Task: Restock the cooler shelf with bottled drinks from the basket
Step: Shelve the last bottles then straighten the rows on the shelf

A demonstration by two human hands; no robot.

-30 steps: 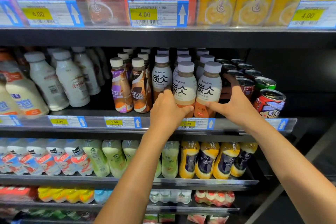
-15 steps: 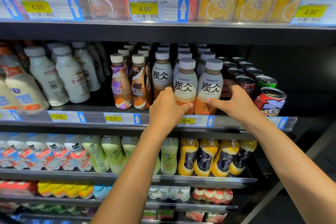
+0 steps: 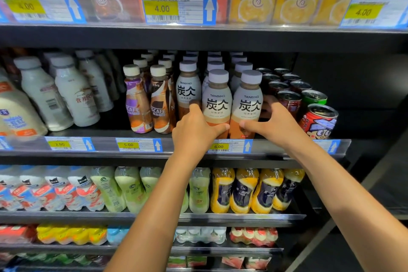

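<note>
Two grey-capped Tanbing bottles stand side by side at the front of the middle cooler shelf (image 3: 106, 152). My left hand (image 3: 195, 130) grips the left Tanbing bottle (image 3: 217, 104) low on its body, thumb across the front. My right hand (image 3: 271, 120) grips the right Tanbing bottle (image 3: 248, 104), thumb on the front and fingers round its right side. More Tanbing bottles (image 3: 188, 86) fill the rows behind. The basket is out of view.
Nescafe bottles (image 3: 138, 106) stand left of the Tanbing rows, white milk bottles (image 3: 72, 93) further left. Cans (image 3: 321, 120) crowd the right side, close to my right hand. Cartons fill the top shelf (image 3: 198, 37); green and yellow bottles (image 3: 242, 190) line the shelf below.
Both hands stay on the two front bottles, which have shifted only slightly toward the shelf's front edge. The camera has moved a little.
</note>
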